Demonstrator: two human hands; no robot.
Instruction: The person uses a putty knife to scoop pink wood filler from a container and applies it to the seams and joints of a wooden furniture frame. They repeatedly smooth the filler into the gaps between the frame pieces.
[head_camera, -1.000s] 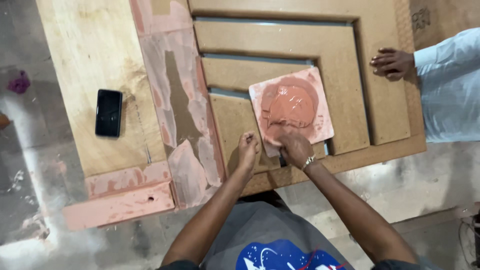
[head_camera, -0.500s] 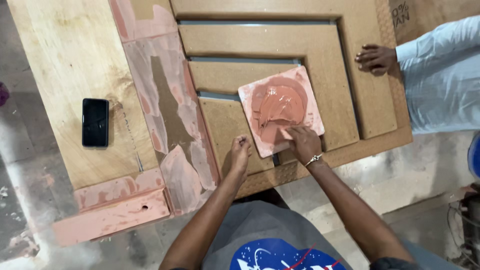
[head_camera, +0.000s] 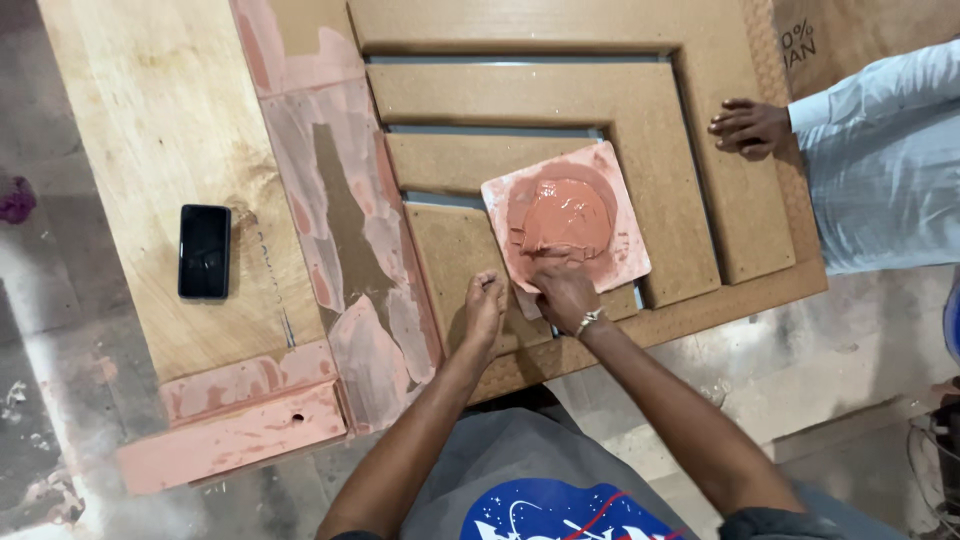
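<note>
A square board (head_camera: 622, 178) smeared pink lies on the brown stepped wooden panel (head_camera: 690, 200), with a mound of pink putty (head_camera: 565, 213) on it. My right hand (head_camera: 565, 292), a bracelet at its wrist, rests on the board's near edge with bent fingers at the foot of the mound. Whether it holds a tool is hidden. My left hand (head_camera: 485, 305) lies just left of the board on the panel, fingers curled, nothing visible in it.
A black phone (head_camera: 204, 250) lies on the pale plywood at left. A putty-coated strip (head_camera: 335, 210) runs down beside the panel, and a pink rail (head_camera: 235, 425) lies at the near left. Another person's hand (head_camera: 750, 128) and light sleeve (head_camera: 880, 150) rest at the right.
My right hand has stayed at the near edge of the putty mound, shifting only slightly. My left hand remains beside the board. The other person's hand has not moved.
</note>
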